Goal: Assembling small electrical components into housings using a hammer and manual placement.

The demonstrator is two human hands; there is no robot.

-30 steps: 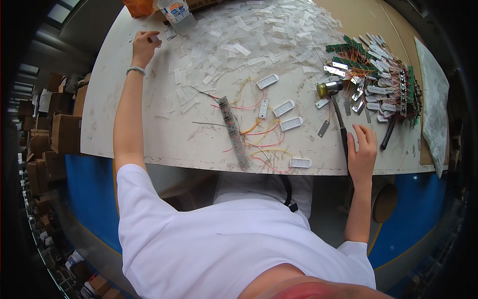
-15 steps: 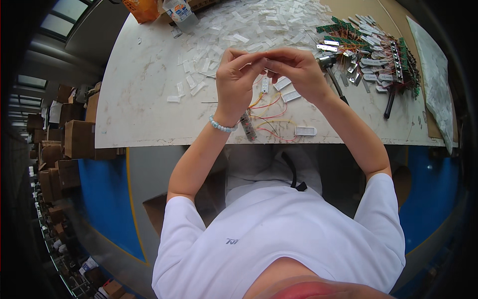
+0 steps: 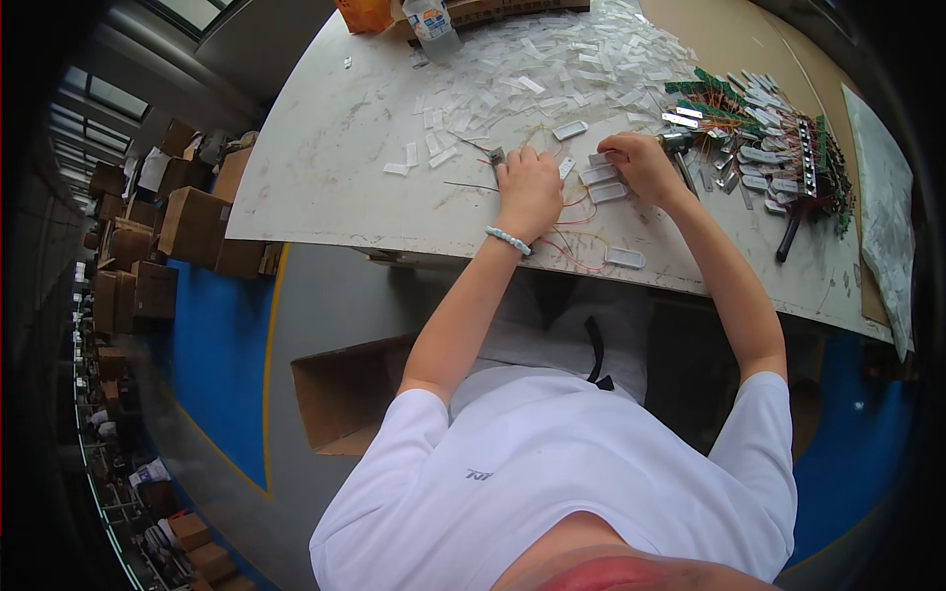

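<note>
My left hand (image 3: 529, 187), with a beaded bracelet at its wrist, is closed over a narrow circuit board (image 3: 497, 157) on the table. Only the board's far end shows past the fingers. Thin wires (image 3: 583, 234) run from under this hand to a small white rectangular case (image 3: 625, 258) near the table's front edge. Thumb and fingers of my right hand (image 3: 641, 165) pinch a small pale strip (image 3: 597, 159). Just below it lie two more white cases, a farther one (image 3: 598, 174) and a nearer one (image 3: 608, 192). Another white case (image 3: 570, 130) lies beyond, between my hands.
Many clear plastic strips (image 3: 552, 69) cover the back of the table (image 3: 335, 167). On the right are wired green boards (image 3: 705, 96) with white cases, and a black-handled tool (image 3: 788, 234). A bottle (image 3: 432, 30) stands at the back. Below is an open cardboard box (image 3: 345, 394).
My hands were together above the table; now they are apart and lower. The left has come down onto the circuit board, the right beside the white cases. The view has also turned.
</note>
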